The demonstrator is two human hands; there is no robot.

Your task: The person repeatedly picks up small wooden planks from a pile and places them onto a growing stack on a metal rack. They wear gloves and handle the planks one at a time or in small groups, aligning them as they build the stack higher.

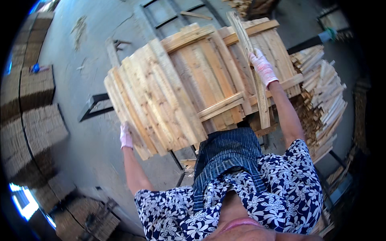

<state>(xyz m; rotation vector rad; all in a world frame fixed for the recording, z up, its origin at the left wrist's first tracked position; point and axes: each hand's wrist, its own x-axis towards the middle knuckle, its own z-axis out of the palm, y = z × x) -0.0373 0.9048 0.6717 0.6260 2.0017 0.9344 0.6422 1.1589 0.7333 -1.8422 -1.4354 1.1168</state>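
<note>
My right hand (263, 68), in a pinkish-white work glove, is closed round a long wooden slat (262, 102) held over the right part of the wooden panels. On the left, a panel of pale, knotty boards laid side by side (157, 96) covers most of a second panel with crosspieces (219, 76). My gloved left hand (126, 137) is at the left panel's outer edge, closed on it, some fingers hidden by the board. A further panel (273, 48) with crosspieces lies partly under the slat.
A large pile of loose slats (323, 96) stands right of the panels. Dark metal frame bars (96, 105) stick out on the left, with more metal framing (177, 16) beyond. Strapped stacks of wood (38, 124) line the far left.
</note>
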